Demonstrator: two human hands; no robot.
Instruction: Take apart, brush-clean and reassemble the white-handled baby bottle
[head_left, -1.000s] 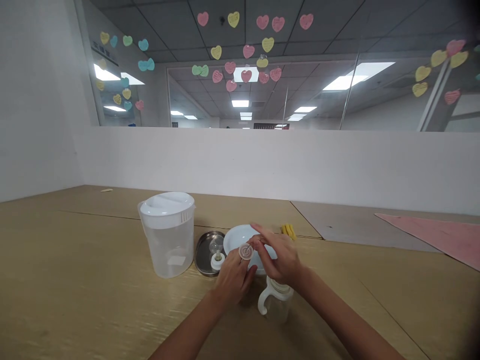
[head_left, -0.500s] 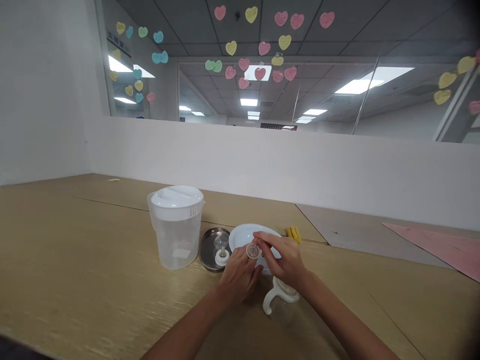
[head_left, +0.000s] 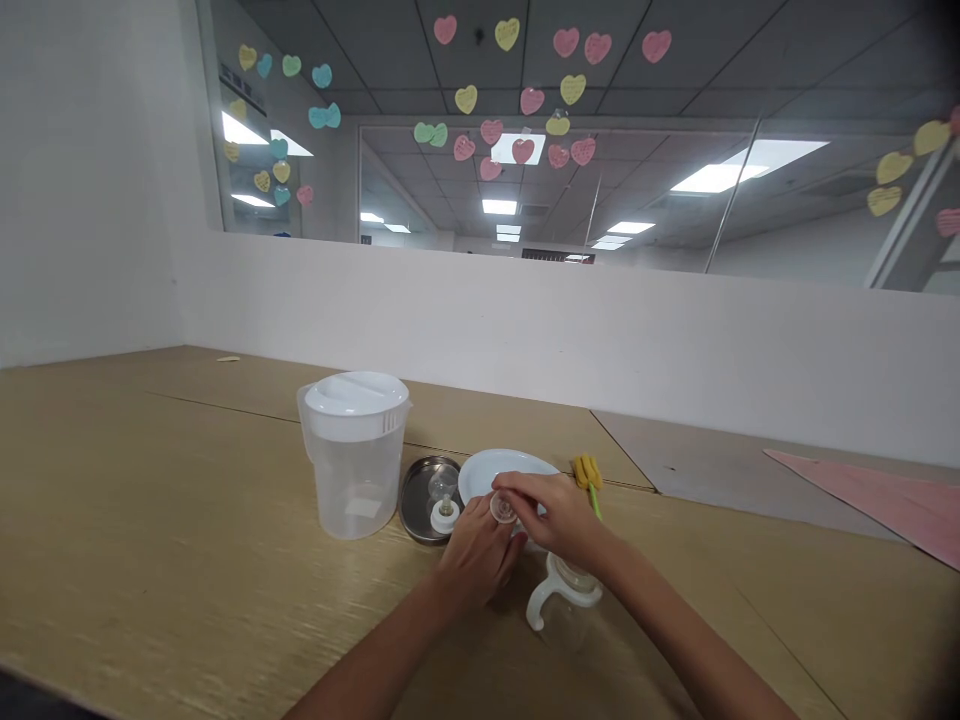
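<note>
Between my hands is a small clear round piece (head_left: 502, 509), seen end-on over the near edge of a white plate (head_left: 480, 474). My left hand (head_left: 480, 550) has its fingers closed around this piece. The closed fingertips of my right hand (head_left: 555, 510) touch its top right side; what they pinch is too small to make out. Below my right wrist is a clear bottle with a white handle (head_left: 551, 590). Left of my hands, a metal tray (head_left: 415, 500) holds a clear dome-shaped cap (head_left: 442, 484) and a white ring with a nipple (head_left: 445, 515).
A translucent pitcher with a white lid (head_left: 356, 455) stands left of the metal tray. Behind my right hand lies a yellow sponge-like head (head_left: 587, 471) on a green stem. Pink sheeting (head_left: 877, 500) covers the far right. A white wall rises behind the table.
My right hand has shifted slightly left and down over the clear piece, covering more of it. The green stem beside the yellow head now shows.
</note>
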